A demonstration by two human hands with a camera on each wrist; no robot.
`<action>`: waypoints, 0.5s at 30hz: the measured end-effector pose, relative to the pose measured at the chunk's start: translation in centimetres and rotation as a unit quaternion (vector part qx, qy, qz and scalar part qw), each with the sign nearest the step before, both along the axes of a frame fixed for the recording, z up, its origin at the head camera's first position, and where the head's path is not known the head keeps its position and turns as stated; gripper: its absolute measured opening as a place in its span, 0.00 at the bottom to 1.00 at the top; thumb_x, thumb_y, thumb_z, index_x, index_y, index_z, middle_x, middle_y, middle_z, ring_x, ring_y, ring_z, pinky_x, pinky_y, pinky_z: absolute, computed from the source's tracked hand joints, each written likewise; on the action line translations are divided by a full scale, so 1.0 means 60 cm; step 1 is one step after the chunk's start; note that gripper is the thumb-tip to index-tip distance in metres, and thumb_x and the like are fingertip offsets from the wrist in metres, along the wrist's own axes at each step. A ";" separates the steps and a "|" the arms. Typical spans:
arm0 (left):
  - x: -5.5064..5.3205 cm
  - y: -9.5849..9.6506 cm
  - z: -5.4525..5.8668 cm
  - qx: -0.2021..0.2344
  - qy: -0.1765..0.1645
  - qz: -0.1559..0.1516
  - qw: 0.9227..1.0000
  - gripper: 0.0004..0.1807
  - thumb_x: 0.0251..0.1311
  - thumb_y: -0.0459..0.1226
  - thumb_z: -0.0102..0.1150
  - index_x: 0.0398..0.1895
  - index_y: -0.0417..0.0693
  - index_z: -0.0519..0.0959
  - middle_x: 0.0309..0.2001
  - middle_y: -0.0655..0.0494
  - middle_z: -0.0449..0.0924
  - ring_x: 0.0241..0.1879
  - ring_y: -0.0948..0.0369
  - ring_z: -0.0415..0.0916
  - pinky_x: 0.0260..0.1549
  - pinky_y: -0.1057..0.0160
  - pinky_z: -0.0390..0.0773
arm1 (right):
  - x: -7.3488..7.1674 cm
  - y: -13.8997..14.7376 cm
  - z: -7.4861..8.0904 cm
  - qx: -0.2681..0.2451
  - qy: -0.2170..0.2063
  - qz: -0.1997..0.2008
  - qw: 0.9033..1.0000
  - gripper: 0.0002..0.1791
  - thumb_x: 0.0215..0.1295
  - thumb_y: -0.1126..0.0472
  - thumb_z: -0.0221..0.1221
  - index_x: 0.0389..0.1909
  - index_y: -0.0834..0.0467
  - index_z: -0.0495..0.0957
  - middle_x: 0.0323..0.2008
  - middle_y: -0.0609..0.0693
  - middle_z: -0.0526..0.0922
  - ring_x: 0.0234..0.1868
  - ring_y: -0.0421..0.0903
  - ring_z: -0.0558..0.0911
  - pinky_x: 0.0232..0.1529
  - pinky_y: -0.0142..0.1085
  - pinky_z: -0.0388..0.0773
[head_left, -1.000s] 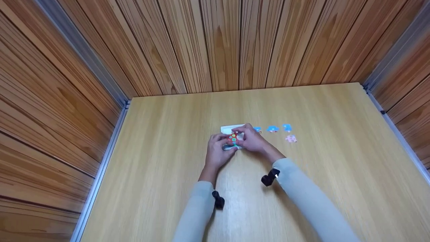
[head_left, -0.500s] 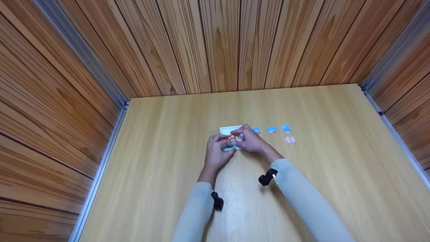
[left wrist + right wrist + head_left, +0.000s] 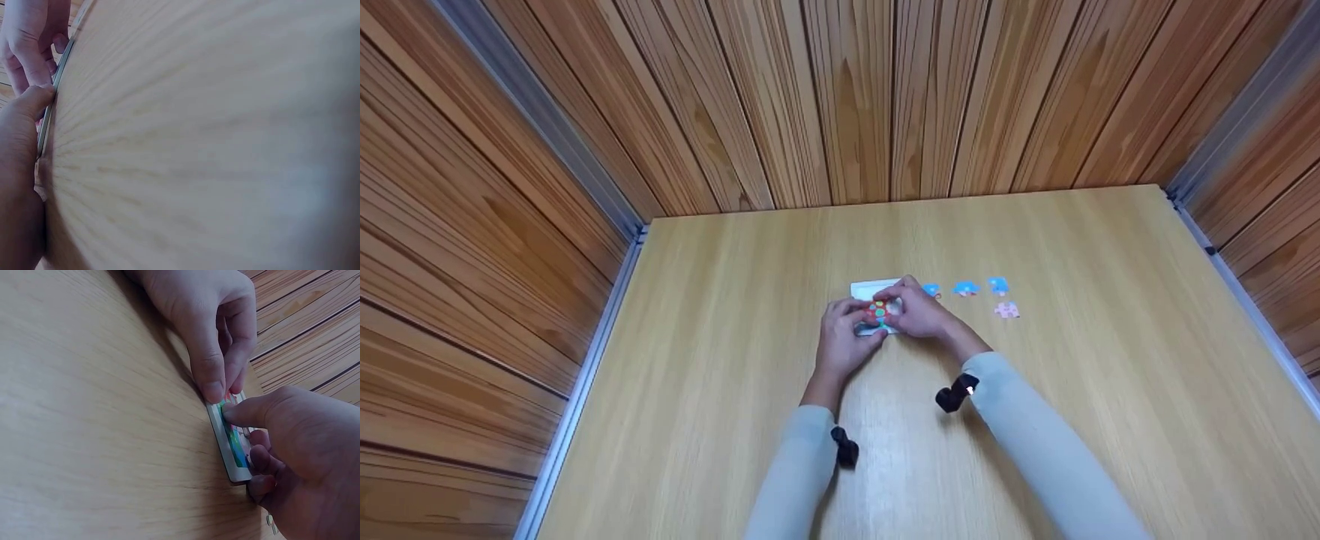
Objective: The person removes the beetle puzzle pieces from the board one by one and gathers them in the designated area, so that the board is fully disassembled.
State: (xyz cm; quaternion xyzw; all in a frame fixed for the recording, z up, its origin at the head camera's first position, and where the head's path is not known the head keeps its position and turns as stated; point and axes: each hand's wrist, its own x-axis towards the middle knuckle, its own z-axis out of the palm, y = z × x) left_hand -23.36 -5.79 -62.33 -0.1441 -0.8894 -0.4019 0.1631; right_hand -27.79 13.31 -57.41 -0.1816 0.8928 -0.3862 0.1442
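Note:
A small white puzzle tray (image 3: 868, 288) lies flat on the table, with red, green and blue picture pieces (image 3: 879, 310) in it. My left hand (image 3: 842, 341) grips its left side, thumb at the near edge and fingertips over the picture. From the right, my right hand (image 3: 921, 311) reaches over the tray, its thumb and index finger pinching at a puzzle piece. In the right wrist view the right thumb (image 3: 247, 412) presses on the colourful picture (image 3: 238, 445), and the other fingers curl by the tray's edge. The hands hide much of the tray.
Loose blue jigsaw pieces (image 3: 966, 288) lie in a row right of the tray, one partly behind the right hand. A pink piece (image 3: 1006, 310) lies below the row. Wood-panelled walls (image 3: 847, 105) border the wooden table (image 3: 735, 315).
Both hands keep their places at the tray. The whole view has shifted very slightly; the loose pieces lie where they were.

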 end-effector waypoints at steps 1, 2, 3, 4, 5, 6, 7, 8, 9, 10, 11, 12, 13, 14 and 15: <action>0.000 0.000 0.000 0.000 0.000 0.000 1.000 0.12 0.55 0.38 0.85 0.35 0.40 0.92 0.56 0.45 0.90 0.61 0.45 0.82 0.66 0.45 0.81 | 0.000 0.000 0.000 0.000 -0.002 0.000 1.000 0.24 0.75 0.66 0.68 0.71 0.61 0.84 0.60 0.65 0.73 0.60 0.59 0.78 0.63 0.43 0.73; 0.000 0.000 0.000 0.000 0.000 0.000 1.000 0.12 0.55 0.38 0.85 0.35 0.40 0.92 0.56 0.45 0.90 0.61 0.45 0.82 0.66 0.45 0.81 | 0.000 0.000 0.000 0.002 -0.004 -0.001 1.000 0.24 0.75 0.66 0.67 0.71 0.61 0.84 0.61 0.65 0.73 0.61 0.59 0.78 0.63 0.43 0.73; 0.000 0.000 0.000 -0.001 -0.002 0.000 1.000 0.12 0.55 0.38 0.85 0.35 0.40 0.92 0.56 0.46 0.90 0.61 0.45 0.82 0.66 0.45 0.82 | 0.000 0.000 0.001 0.002 -0.006 -0.002 1.000 0.24 0.75 0.66 0.67 0.71 0.61 0.83 0.61 0.65 0.72 0.61 0.59 0.77 0.63 0.43 0.72; 0.000 0.000 0.001 -0.002 -0.003 0.001 1.000 0.12 0.55 0.38 0.85 0.35 0.40 0.92 0.56 0.46 0.90 0.61 0.46 0.82 0.66 0.46 0.82 | 0.000 0.001 0.001 0.003 -0.010 -0.004 1.000 0.24 0.76 0.66 0.67 0.71 0.60 0.83 0.61 0.65 0.72 0.62 0.59 0.77 0.63 0.43 0.72; 0.000 0.000 0.001 -0.001 -0.005 0.001 1.000 0.12 0.55 0.38 0.85 0.35 0.40 0.92 0.56 0.46 0.91 0.61 0.46 0.82 0.67 0.46 0.81 | 0.000 0.001 0.001 0.004 -0.013 -0.005 1.000 0.24 0.76 0.65 0.67 0.71 0.60 0.83 0.62 0.64 0.72 0.62 0.59 0.77 0.63 0.43 0.73; 0.000 0.001 0.001 -0.001 -0.007 0.001 1.000 0.12 0.55 0.38 0.85 0.34 0.40 0.92 0.57 0.46 0.90 0.61 0.46 0.82 0.67 0.45 0.81 | 0.000 0.001 0.001 0.003 -0.016 -0.007 1.000 0.24 0.76 0.65 0.67 0.71 0.59 0.83 0.62 0.64 0.72 0.62 0.60 0.77 0.64 0.44 0.72; 0.000 0.001 0.002 0.001 -0.009 0.000 1.000 0.12 0.55 0.38 0.85 0.34 0.40 0.92 0.57 0.46 0.90 0.61 0.46 0.82 0.67 0.45 0.81 | 0.000 0.001 0.002 0.001 -0.019 -0.009 1.000 0.24 0.77 0.65 0.67 0.71 0.59 0.83 0.62 0.64 0.71 0.63 0.60 0.77 0.64 0.45 0.72; 0.000 0.001 0.002 0.001 -0.010 0.000 1.000 0.12 0.55 0.38 0.85 0.34 0.40 0.92 0.57 0.46 0.91 0.61 0.46 0.82 0.67 0.45 0.81 | 0.000 0.001 0.002 -0.001 -0.020 -0.010 1.000 0.24 0.77 0.66 0.67 0.71 0.59 0.82 0.62 0.64 0.71 0.63 0.61 0.77 0.65 0.45 0.72; 0.000 0.001 0.002 0.000 -0.010 0.000 1.000 0.12 0.55 0.38 0.85 0.34 0.40 0.92 0.57 0.46 0.91 0.61 0.46 0.82 0.67 0.45 0.81 | 0.001 0.001 0.002 -0.003 -0.021 -0.012 1.000 0.24 0.77 0.66 0.67 0.71 0.59 0.82 0.62 0.65 0.71 0.63 0.61 0.77 0.65 0.46 0.73; 0.000 0.001 0.002 -0.001 -0.010 0.000 1.000 0.12 0.55 0.38 0.85 0.34 0.40 0.92 0.57 0.47 0.91 0.60 0.46 0.82 0.66 0.45 0.81 | 0.001 0.001 0.002 -0.005 -0.021 -0.013 1.000 0.23 0.77 0.66 0.67 0.70 0.59 0.82 0.62 0.64 0.71 0.63 0.61 0.77 0.66 0.47 0.73; 0.000 0.001 0.002 0.000 -0.009 -0.001 1.000 0.12 0.55 0.38 0.85 0.34 0.40 0.92 0.57 0.46 0.91 0.60 0.46 0.82 0.66 0.45 0.81 | 0.001 0.001 0.002 -0.007 -0.021 -0.014 1.000 0.23 0.76 0.66 0.67 0.70 0.59 0.82 0.62 0.65 0.71 0.63 0.61 0.77 0.66 0.48 0.73; 0.000 0.001 0.001 -0.001 -0.009 -0.001 1.000 0.11 0.55 0.38 0.85 0.34 0.41 0.92 0.57 0.47 0.91 0.59 0.47 0.82 0.65 0.45 0.81 | 0.001 0.001 0.001 -0.010 -0.019 -0.015 1.000 0.23 0.76 0.66 0.67 0.70 0.60 0.82 0.62 0.65 0.72 0.63 0.61 0.77 0.67 0.49 0.73; -0.001 0.001 0.001 -0.002 -0.007 -0.002 1.000 0.11 0.55 0.38 0.85 0.34 0.41 0.92 0.56 0.47 0.91 0.59 0.47 0.82 0.65 0.45 0.81 | 0.001 0.001 0.000 -0.012 -0.019 -0.017 1.000 0.23 0.75 0.66 0.67 0.69 0.60 0.82 0.62 0.65 0.72 0.63 0.61 0.77 0.68 0.49 0.73; -0.001 0.001 0.001 -0.005 -0.006 -0.002 1.000 0.11 0.55 0.38 0.85 0.34 0.41 0.92 0.56 0.47 0.91 0.59 0.47 0.82 0.65 0.46 0.81 | 0.001 0.001 -0.001 -0.015 -0.017 -0.018 1.000 0.23 0.75 0.67 0.67 0.69 0.60 0.82 0.62 0.65 0.72 0.63 0.61 0.77 0.69 0.50 0.73; -0.001 0.001 0.001 -0.005 -0.006 -0.002 1.000 0.11 0.55 0.38 0.85 0.34 0.41 0.92 0.56 0.47 0.91 0.59 0.47 0.82 0.65 0.46 0.81 | 0.001 0.001 -0.002 -0.017 -0.015 -0.019 1.000 0.23 0.75 0.67 0.68 0.68 0.60 0.82 0.62 0.65 0.72 0.63 0.62 0.77 0.69 0.51 0.74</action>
